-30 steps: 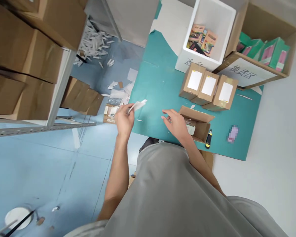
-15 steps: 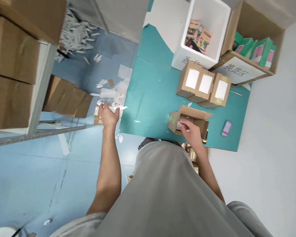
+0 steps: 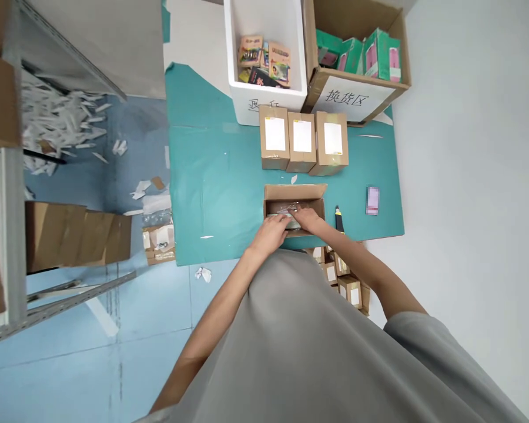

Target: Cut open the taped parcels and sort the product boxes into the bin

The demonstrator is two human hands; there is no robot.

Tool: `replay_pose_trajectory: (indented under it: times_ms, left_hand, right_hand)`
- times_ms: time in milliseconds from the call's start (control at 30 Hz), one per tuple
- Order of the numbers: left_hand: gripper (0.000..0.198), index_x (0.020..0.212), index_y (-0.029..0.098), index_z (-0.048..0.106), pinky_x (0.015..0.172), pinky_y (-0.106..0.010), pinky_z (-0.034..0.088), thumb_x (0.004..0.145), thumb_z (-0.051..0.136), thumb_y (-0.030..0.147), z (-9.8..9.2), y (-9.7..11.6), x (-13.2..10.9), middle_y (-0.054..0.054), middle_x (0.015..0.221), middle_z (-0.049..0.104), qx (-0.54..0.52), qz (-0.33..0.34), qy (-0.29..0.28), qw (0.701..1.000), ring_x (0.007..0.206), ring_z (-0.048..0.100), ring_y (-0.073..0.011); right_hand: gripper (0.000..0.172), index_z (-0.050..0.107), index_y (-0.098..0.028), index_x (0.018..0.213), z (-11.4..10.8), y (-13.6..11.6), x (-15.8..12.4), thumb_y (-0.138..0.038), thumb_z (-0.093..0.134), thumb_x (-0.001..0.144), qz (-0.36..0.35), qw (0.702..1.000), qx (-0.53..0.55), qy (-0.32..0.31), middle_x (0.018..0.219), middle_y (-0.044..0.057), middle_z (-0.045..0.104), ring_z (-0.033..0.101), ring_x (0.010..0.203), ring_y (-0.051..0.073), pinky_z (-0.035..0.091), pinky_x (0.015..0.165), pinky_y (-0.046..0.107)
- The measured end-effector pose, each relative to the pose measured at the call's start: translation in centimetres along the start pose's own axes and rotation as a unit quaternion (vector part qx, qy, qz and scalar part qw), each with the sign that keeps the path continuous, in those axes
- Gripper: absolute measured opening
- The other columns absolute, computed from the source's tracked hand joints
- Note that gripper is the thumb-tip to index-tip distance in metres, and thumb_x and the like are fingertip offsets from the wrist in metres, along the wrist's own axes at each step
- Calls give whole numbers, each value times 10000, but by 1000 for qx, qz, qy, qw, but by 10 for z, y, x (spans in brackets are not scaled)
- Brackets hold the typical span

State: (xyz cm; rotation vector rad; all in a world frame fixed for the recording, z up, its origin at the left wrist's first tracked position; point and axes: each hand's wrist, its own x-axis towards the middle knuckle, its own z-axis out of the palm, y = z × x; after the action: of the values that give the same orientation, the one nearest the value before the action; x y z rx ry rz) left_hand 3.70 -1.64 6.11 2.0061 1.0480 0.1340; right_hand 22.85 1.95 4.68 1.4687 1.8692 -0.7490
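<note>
An open cardboard box point(image 3: 295, 192) lies on the teal mat point(image 3: 216, 194) right in front of me. Inside it shows a shiny wrapped item point(image 3: 286, 209). My left hand point(image 3: 271, 233) sits at the box's near left edge with its fingers bent over the rim. My right hand point(image 3: 307, 219) reaches into the box from the near side, its fingers pinched on the wrapped item. The two hands almost touch each other.
Three sealed boxes with white labels point(image 3: 302, 141) stand behind the open one. Behind those are a white foam box point(image 3: 264, 103) and a carton of green packs point(image 3: 357, 97). A utility knife point(image 3: 338, 217) lies at right. Paper scraps point(image 3: 62, 123) litter the floor at left.
My left hand dropped the white paper strip toward the floor at left, then swung back to the box. My right hand went into the box. The view turned to face the mat.
</note>
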Motion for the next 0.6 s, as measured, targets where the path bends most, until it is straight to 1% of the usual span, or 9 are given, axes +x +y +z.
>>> replay_pose_trajectory:
  times_ms: [67,133,200,300,367,433,533,600]
  left_hand:
    - [504,1529,187,702,1353,-549,446,1032,635,134,11,-9,-5,-172,1555,706,33,-28,19,999,1491,646,-361]
    - [492,1527,197,703,1402,-575,374,1043,630,154,19,-18,-12,-164,1571,698,46,-48,51,997,1533,607,-362]
    - [487,1522,200,708,1425,-592,336,1044,623,162,26,-23,-18,-161,1583,693,48,-69,79,993,1566,578,-363]
    - [484,1521,201,708,1424,-597,344,1046,617,175,33,-26,-23,-158,1613,678,44,-95,107,989,1590,560,-365]
    - [493,1525,190,703,1428,-593,342,1040,618,174,36,-27,-24,-157,1636,666,44,-106,117,986,1604,549,-368]
    - [499,1527,182,698,1433,-596,335,1035,615,169,37,-27,-24,-160,1648,658,44,-113,123,985,1614,542,-370]
    - [536,1561,191,668,1425,-614,350,1028,621,167,37,-26,-25,-166,1665,642,36,-119,136,983,1623,536,-371]
    - [583,1600,198,632,1415,-622,369,1018,634,163,36,-25,-26,-169,1686,620,29,-119,146,982,1624,537,-374]
  right_hand:
    - [790,421,-240,1804,9,7,8,-11,513,1054,-4,1000,-3,-4,1741,285,533,749,1414,356,603,1154,502]
    - [858,355,-218,1832,17,12,14,-17,576,1028,-12,1000,-7,-3,1768,318,487,725,1454,362,583,1187,525]
    - [877,327,-178,1839,23,14,18,-38,608,1020,-24,1000,-9,5,1765,335,483,678,1510,364,548,1229,538]
    - [827,293,-119,1842,27,12,23,-49,525,1051,-35,999,-9,20,1731,360,508,649,1532,364,535,1231,540]
    - [774,313,-58,1819,27,11,25,-43,474,1063,-35,999,-7,26,1694,391,529,659,1514,371,545,1205,527]
    - [733,380,-6,1769,25,11,25,-36,503,1047,-39,999,-7,27,1656,407,557,666,1500,376,547,1194,504]
    - [742,473,5,1692,19,16,20,-14,621,966,-53,998,-13,28,1625,385,592,696,1448,377,555,1181,467]
    - [753,502,-6,1661,13,21,10,-14,671,928,-58,998,-18,31,1619,366,594,720,1391,383,569,1161,457]
